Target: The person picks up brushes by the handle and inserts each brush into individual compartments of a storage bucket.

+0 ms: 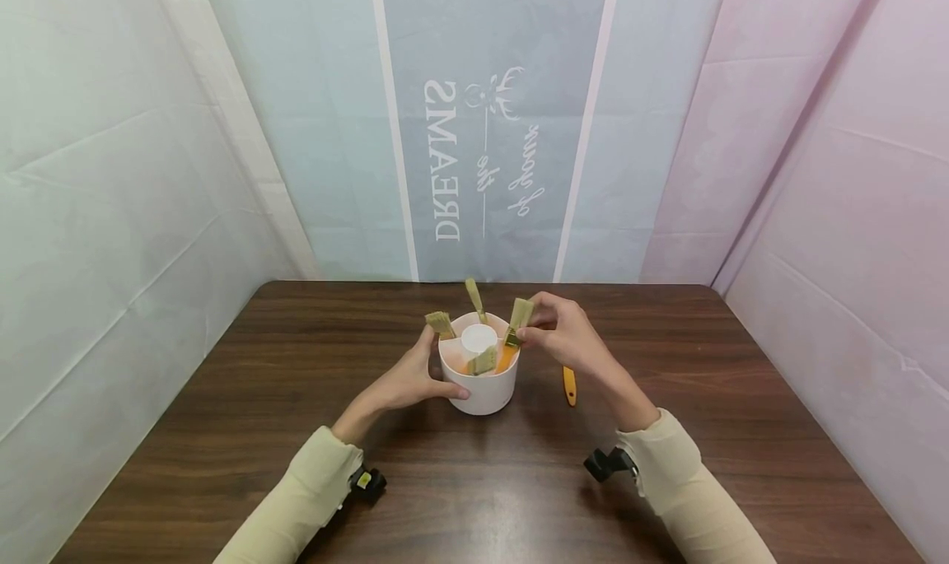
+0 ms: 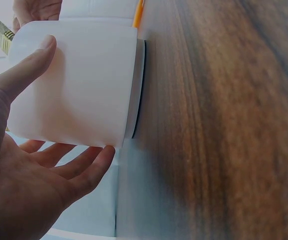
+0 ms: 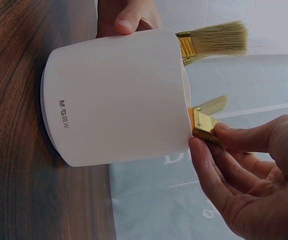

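A white round desk organizer (image 1: pixel 482 395) with divided compartments stands upright on the table. My left hand (image 1: pixel 404 380) grips it from the left, thumb on the front wall and fingers curving round the far side. At its right rim, my right hand (image 1: pixel 569 333) pinches a paintbrush (image 3: pixel 203 125) by the gold ferrule. That brush stands bristles up, its orange handle inside the organizer. Three other paintbrushes stand bristles up there: one at the left (image 1: pixel 439 323), one at the back (image 1: pixel 474 296) and one in front (image 1: pixel 483 360).
Right of the organizer, an orange brush handle (image 1: pixel 569 385) lies on the dark wooden table (image 1: pixel 474 490), partly hidden by my right hand and forearm. A printed cloth backdrop (image 1: pixel 489 37) hangs behind the table, with pale cloth walls on both sides.
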### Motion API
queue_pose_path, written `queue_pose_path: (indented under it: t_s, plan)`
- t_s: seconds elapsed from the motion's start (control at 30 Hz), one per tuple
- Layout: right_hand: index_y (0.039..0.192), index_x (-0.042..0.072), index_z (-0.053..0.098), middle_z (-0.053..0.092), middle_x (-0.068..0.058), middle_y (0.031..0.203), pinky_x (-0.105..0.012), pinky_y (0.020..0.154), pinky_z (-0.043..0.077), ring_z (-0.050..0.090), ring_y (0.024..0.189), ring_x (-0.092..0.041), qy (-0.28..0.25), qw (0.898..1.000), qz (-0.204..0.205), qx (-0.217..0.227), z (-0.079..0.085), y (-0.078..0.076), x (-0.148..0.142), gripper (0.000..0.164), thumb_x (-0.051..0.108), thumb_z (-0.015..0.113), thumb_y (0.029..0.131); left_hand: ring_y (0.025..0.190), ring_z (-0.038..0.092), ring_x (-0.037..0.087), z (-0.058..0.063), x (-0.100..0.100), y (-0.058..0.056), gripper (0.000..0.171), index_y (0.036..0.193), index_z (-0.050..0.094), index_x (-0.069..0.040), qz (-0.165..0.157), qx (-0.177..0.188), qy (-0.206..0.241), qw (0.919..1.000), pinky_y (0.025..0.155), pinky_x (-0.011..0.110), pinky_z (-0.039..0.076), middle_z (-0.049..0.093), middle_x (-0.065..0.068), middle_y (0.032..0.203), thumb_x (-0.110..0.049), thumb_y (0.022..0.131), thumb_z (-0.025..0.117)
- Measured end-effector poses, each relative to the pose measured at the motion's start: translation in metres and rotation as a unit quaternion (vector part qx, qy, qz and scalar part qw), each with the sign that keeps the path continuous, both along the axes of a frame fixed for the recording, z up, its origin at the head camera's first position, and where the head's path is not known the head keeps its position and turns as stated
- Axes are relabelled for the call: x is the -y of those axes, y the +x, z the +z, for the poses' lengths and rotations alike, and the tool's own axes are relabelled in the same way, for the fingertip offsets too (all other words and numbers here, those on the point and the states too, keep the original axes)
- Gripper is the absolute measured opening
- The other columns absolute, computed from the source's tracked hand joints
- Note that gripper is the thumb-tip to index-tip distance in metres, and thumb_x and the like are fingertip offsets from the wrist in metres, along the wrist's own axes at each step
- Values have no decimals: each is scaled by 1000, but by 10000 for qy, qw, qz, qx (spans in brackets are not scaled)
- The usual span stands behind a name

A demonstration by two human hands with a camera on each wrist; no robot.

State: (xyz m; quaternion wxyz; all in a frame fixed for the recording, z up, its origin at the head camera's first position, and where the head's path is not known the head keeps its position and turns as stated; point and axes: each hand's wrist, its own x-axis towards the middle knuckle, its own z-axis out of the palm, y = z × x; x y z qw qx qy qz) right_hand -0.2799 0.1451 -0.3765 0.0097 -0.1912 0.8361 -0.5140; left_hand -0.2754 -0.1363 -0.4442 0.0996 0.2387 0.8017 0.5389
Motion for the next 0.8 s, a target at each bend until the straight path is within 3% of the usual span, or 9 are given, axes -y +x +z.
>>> queue_pose_path:
  t_s: [0.3,0.53,0.8]
  plan:
    - [111,3,65,79,-16,100,-40,78,64,77,88,-24,174,9998,-112,-15,1,1,1,22,2,75,91,139,51,32,-1,1,-1,110,157,17,-19,-38,-17,34,10000,102,39,57,42,16,155,-18,77,93]
    - [110,1,65,79,-17,98,-50,82,63,77,88,-27,292,9995,-88,-65,-1,1,0,21,3,76,91,139,52,32,-2,0,0,111,157,16,-18,-35,-18,47,10000,101,39,58,42,16,155,-19,77,93]
    - [110,2,66,79,-17,99,-44,79,65,77,89,-26,292,9996,-32,20,0,0,-1,18,3,74,93,140,49,34,0,0,1,112,158,15,-19,-44,-86,35,9999,101,42,58,38,16,157,-17,78,92]
